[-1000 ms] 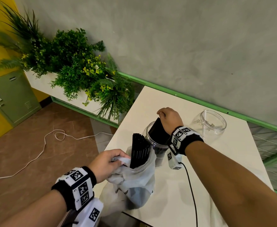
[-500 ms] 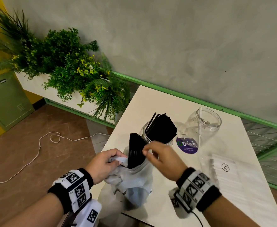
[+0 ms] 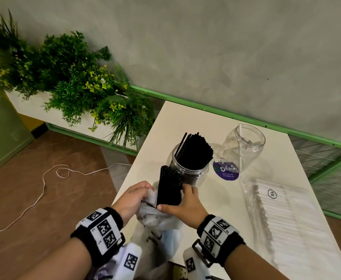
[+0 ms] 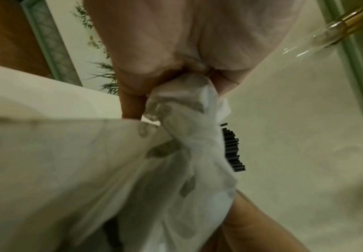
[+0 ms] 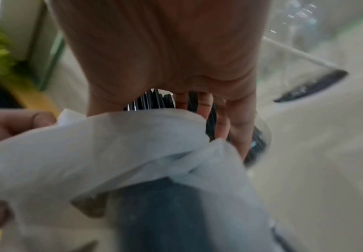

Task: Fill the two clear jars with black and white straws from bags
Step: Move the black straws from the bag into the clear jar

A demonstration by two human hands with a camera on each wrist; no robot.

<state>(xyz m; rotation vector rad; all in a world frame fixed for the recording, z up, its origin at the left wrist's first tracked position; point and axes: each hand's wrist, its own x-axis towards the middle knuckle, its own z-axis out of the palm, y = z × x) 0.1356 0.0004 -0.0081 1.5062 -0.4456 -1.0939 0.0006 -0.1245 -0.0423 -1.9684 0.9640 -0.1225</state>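
A bundle of black straws (image 3: 168,185) sticks up out of a translucent white bag (image 3: 161,225) at the table's near edge. My left hand (image 3: 134,196) grips the bunched rim of the bag (image 4: 184,119). My right hand (image 3: 182,205) wraps thumb and fingers round the black straws (image 5: 154,100) just above the bag's mouth. Behind it stands a clear jar (image 3: 189,168) packed with black straws (image 3: 196,151). A second clear jar (image 3: 244,146), further right, holds one white straw (image 3: 240,146). A flat clear bag of white straws (image 3: 282,215) lies on the right.
The white table (image 3: 216,209) stands against a grey wall with a green rail. A purple round sticker (image 3: 225,170) lies between the jars. Green plants in a white planter (image 3: 70,81) stand to the left. A white cable (image 3: 44,178) runs across the brown floor.
My right hand left the black-straw jar, came back toward me and took hold of the straws sticking out of the bag. My left hand kept gripping the bag.
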